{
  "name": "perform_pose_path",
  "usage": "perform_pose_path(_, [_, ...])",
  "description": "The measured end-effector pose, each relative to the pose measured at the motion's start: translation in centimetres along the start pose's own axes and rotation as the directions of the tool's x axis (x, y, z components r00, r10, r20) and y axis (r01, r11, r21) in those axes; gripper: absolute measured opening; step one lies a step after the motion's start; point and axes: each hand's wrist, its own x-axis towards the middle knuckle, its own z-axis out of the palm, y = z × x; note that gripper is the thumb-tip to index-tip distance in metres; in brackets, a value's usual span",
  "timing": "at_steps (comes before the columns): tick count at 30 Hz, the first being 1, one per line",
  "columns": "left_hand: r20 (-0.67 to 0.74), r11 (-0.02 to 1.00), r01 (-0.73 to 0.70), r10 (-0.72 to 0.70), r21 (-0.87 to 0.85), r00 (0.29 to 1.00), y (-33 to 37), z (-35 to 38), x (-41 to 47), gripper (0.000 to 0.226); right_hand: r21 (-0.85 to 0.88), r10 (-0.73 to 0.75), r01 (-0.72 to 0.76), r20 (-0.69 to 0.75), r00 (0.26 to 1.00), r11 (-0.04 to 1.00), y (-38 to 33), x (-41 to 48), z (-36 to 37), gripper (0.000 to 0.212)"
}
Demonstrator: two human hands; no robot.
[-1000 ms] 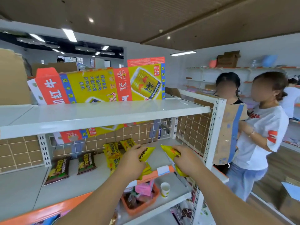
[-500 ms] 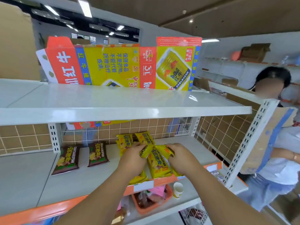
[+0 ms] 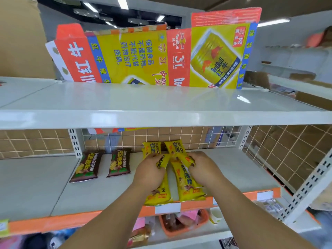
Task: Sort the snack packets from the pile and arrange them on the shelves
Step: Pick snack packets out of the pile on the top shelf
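The left hand (image 3: 150, 169) gripped a yellow packet (image 3: 162, 161) with curled fingers, and the right hand (image 3: 201, 168) pinched a second yellow packet (image 3: 186, 159) by its end. A second before, both hands had held these packets in the air in front of the shelving. Now they were down on the middle shelf (image 3: 45, 186), over the yellow group (image 3: 187, 186) lying there in two rows, front and back. Two brown packets (image 3: 86, 166) lay flat just to the left, apart from the yellow ones. The hands hid the contact, so whether the held packets already rested on those beneath could not be told. It looked as though the yellow sort was being laid together, with only the letting go left. Below, an orange basket (image 3: 181, 233) held more mixed snacks, probably the pile yet to be sorted.
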Motion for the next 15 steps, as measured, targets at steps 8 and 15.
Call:
perform_pose_path(8, [-0.131,0.981,0.111,-0.09,0.162,0.987,1.6,2.6,2.7,0.055,0.01,-0.056,0.057,-0.026,0.998,0.998,2.6,4.9,2.1,0.04])
perform_pose_path(15, [-0.202,0.976,0.09,-0.049,0.2,0.978,1.1,4.1,7.3,0.042,0.009,-0.046,0.047,-0.098,0.994,0.999,2.3,10.7,3.8,0.043])
